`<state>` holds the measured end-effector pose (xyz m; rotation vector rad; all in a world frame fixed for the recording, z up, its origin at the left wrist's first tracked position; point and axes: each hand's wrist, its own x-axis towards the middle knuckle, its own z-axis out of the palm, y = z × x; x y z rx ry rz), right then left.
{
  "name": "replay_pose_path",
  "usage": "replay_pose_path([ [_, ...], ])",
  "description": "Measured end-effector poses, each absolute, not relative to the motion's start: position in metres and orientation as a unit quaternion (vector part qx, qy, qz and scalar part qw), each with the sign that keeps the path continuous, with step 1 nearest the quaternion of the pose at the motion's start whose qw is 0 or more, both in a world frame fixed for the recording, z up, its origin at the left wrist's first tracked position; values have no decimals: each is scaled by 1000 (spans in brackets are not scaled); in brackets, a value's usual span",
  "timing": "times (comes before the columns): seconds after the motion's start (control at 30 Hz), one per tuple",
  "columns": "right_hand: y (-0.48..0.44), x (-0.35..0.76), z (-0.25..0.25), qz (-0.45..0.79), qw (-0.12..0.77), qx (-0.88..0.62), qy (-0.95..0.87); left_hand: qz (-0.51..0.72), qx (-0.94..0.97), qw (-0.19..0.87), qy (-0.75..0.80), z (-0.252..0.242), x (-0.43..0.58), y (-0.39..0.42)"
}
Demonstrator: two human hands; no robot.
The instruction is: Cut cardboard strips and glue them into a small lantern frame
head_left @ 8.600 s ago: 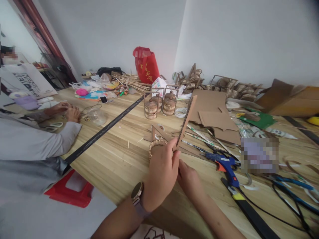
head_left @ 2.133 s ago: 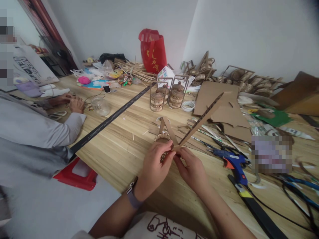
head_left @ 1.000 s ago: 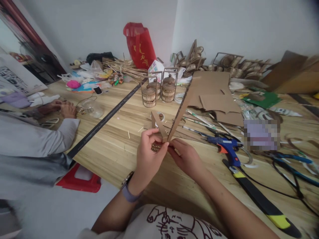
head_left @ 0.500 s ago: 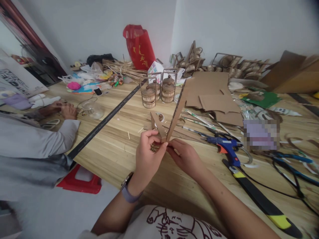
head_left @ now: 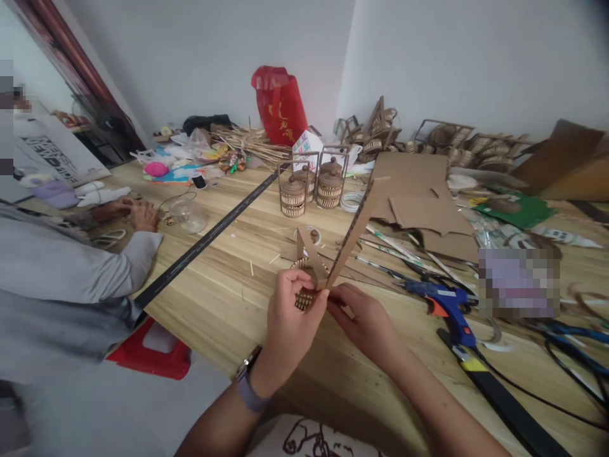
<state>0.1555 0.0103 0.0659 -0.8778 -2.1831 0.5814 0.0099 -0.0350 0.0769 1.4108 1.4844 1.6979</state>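
Observation:
My left hand (head_left: 292, 327) is closed around a small round basket (head_left: 304, 300) of pale and dark slats, mostly hidden behind the fingers. A narrow cardboard strip (head_left: 351, 236) is bent at its sides; one long end rises up and to the right, while a folded part (head_left: 310, 255) slants over the basket. My left thumb presses on the strip's bend. Close beside it, my right hand (head_left: 361, 315) has its fingers pinched at the strip's lower end, their tips partly hidden. Beyond stand lidded slatted baskets (head_left: 292, 198) with tall square handles.
A blue glue gun (head_left: 440, 293) and a black-yellow utility knife (head_left: 499, 393) lie to the right. Cardboard sheets (head_left: 412, 171), a tape roll (head_left: 351, 202) and a red bag (head_left: 280, 105) are farther back. At left, a co-worker's hands (head_left: 143, 216) work near a clear container (head_left: 188, 214).
The whole view has shifted, so the table and things on it appear lower and slightly farther right. Both hands keep nearly the same hold on the strip and basket.

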Motion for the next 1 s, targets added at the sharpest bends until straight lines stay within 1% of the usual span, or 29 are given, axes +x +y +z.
replay_pose_path([
  [0.3, 15, 165, 65, 248, 349, -358, -830, 614, 515, 224, 555, 80, 11, -34],
  [0.53, 19, 156, 68, 272, 338, -315, -844, 592, 539, 210, 562, 82, 6, -41],
  [0.63, 21, 157, 68, 268, 340, -313, -845, 621, 565, 206, 503, 85, -2, -50],
  [0.73, 24, 158, 68, 252, 336, -317, -850, 668, 582, 155, 437, 84, -11, -54],
  [0.83, 28, 158, 65, 241, 335, -311, -856, 691, 555, 117, 449, 75, -23, -43],
  [0.9, 30, 158, 63, 236, 338, -312, -856, 670, 529, 143, 502, 64, -32, -30],
  [1.0, 31, 158, 61, 222, 341, -321, -855, 614, 494, 270, 552, 46, -42, -8],
])
